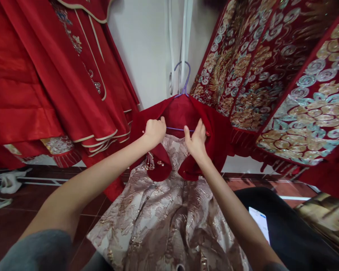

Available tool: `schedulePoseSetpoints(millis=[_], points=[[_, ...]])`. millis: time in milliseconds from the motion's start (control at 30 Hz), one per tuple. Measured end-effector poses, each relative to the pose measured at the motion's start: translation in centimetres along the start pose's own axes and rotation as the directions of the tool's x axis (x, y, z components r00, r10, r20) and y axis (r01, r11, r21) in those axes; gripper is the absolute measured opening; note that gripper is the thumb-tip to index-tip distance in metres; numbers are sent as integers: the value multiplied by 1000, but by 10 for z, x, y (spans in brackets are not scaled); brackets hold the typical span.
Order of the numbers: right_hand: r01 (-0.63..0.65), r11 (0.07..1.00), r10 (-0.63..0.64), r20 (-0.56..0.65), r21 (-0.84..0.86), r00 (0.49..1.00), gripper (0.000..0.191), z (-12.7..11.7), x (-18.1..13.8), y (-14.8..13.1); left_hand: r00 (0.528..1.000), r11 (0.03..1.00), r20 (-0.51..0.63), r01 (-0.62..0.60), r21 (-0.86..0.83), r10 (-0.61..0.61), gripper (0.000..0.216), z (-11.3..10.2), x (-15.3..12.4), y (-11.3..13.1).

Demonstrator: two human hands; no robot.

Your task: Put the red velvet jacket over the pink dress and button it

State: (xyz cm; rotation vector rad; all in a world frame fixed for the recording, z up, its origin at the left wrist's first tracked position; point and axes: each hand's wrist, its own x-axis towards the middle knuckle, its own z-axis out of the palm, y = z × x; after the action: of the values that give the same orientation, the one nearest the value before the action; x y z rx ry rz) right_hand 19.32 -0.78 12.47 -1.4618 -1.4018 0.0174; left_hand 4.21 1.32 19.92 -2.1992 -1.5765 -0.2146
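A short dark red jacket hangs on a purple wire hanger, with its front parted and the lining showing. Below and inside it hangs a pale pink-gold brocade dress. My left hand is closed on the jacket's left front edge, thumb uppermost. On the opposite front edge, my right hand holds the jacket, fingers against the cloth and thumb toward the opening. A beaded tassel ornament sits on the left front panel, under my left wrist. The hanger's bar passes between my hands.
Red gowns with pale trim hang at the left, and heavily embroidered red garments at the right. White shoes stand on a low rack. A lit phone lies on something black at lower right.
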Motion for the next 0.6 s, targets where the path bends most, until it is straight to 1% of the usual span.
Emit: schedulePoseSetpoints(millis=[67,200,300,400,467,533,600], points=[[80,996,-81,-20,-46,997,74,-14,5,18,999,999,-5,47,-6,-47,36,-1,4,-7],[158,974,-167,-44,-161,985,63,-38,25,40,992,996,-95,88,-10,-89,33,-8,13,-24],[184,955,-202,-55,-233,978,58,-49,39,42,984,994,-145,104,-28,-108,37,-14,17,-34],[156,941,-188,-80,-299,979,55,-58,48,38,975,989,-168,140,-39,-144,42,-18,18,-38],[132,925,-175,-91,-356,980,52,-64,51,35,975,987,-155,160,-17,-161,41,-19,19,-40],[101,907,-155,-101,-410,983,49,-69,54,35,979,983,-95,185,18,-183,38,-18,21,-42],[67,891,-117,-85,-450,989,48,-72,57,37,979,977,-19,205,53,-205,38,-16,25,-45]])
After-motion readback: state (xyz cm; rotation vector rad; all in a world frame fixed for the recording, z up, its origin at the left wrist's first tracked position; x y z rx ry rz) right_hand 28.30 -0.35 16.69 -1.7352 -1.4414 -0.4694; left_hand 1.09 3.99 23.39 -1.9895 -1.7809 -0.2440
